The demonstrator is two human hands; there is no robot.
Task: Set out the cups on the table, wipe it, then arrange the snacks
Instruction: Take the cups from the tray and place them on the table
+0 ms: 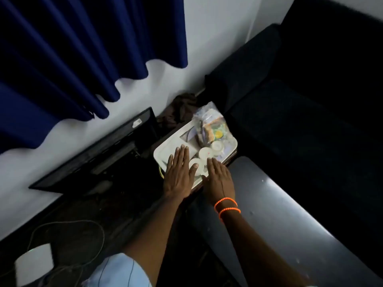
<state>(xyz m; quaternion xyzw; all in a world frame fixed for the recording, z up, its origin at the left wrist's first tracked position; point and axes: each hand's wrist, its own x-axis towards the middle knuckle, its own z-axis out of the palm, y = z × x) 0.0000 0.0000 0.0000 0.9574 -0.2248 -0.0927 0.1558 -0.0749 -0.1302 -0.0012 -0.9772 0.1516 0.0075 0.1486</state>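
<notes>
A dark sofa [300, 112] fills the right side, with a blue curtain [72, 59] hanging over the white wall at the upper left. A grey surface [279, 220] runs from the lower right toward a white tray [165, 151] set low by the wall. On the tray lie a clear bag of snacks [213, 129] at the far end and three white cups [205, 152] nearer. The left hand [179, 176] and right hand [219, 180] lie flat over the tray's near edge, fingers [182, 154] straight and pressed together, gripping nothing. Orange bands [227, 206] circle the right wrist.
</notes>
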